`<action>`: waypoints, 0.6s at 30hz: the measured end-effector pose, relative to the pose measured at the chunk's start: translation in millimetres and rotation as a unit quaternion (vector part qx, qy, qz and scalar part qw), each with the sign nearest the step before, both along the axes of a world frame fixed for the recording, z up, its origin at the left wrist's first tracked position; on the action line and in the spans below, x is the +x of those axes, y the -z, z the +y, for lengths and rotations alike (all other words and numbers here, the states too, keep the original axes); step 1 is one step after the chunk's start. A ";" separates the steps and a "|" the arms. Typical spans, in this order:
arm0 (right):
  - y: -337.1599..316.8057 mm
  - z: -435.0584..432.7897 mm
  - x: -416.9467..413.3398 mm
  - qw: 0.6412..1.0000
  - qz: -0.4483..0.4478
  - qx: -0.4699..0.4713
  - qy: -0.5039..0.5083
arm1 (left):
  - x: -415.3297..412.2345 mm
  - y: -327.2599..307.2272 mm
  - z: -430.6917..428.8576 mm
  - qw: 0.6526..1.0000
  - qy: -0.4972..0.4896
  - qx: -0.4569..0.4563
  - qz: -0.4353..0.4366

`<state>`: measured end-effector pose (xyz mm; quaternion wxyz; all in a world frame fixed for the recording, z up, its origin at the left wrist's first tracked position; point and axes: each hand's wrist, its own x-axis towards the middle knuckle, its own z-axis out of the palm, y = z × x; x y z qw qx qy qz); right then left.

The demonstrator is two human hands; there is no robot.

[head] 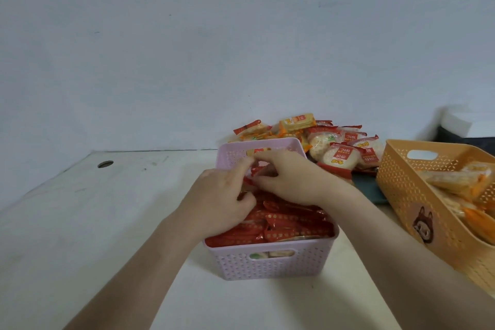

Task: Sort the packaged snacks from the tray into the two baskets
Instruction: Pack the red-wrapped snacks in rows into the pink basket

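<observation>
Fingers of left hand and right hand round red packet

I read pink basket: perforated matt plastic | red wrappers inside it: glossy crinkled film | orange basket right of it: perforated plastic | table under it: matt white, scuffed

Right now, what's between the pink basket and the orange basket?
In the head view, the person's right forearm crosses the gap between the pink basket and orange basket; behind it lies a corner of the dark tray.
</observation>
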<state>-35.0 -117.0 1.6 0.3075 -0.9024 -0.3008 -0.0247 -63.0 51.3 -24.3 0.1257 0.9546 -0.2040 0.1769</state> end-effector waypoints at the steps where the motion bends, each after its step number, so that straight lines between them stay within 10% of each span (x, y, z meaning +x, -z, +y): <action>1: -6.3 -5.2 -3.5 0.999 -0.016 -0.029 0.008 | 0.7 -1.0 -0.8 1.000 0.000 0.024 0.000; 7: -8.2 -20.5 -39.7 0.970 -0.045 -0.232 0.054 | 9.8 0.7 -1.8 0.999 0.001 0.017 0.033; 18: 23.5 -20.9 -37.4 0.967 -0.146 -0.198 0.071 | 5.7 -13.2 -4.8 0.989 -0.011 0.062 0.131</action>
